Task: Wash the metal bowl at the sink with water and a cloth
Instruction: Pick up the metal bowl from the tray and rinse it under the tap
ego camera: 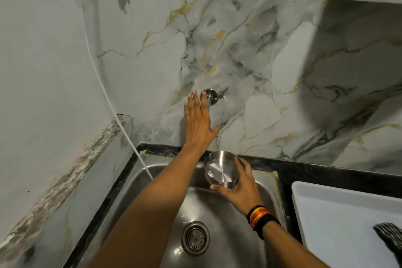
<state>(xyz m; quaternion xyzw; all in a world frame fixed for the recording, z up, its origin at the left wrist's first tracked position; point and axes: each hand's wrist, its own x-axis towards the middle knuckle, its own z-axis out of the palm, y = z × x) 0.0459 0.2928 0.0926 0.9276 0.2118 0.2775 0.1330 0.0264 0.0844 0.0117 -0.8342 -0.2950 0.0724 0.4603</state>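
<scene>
Two hands above the stainless steel sink [165, 183]: right hand [240, 189] clasps the small round metal bowl [220, 169] near the back rim; left hand [199, 122], fingers spread flat, touches the wall-mounted chrome tap [210, 96].

Sink basin mostly open; its back edge and the space under the tap are taken up.

The sink [219, 220] is bare around the drain [195, 238], apart from two forearms crossing over it. At the sink's far rim the right hand [241, 189] grips the metal bowl [220, 169], filling the space below the tap [210, 96]. The left hand [199, 124] lies spread flat against the marble wall [261, 72], fingertips at the tap. A white cord [104, 85] hangs down the wall into the sink's left corner. Right of the sink a white tray [339, 224] holding a striped cloth [389, 239] covers the bench [315, 172].
</scene>
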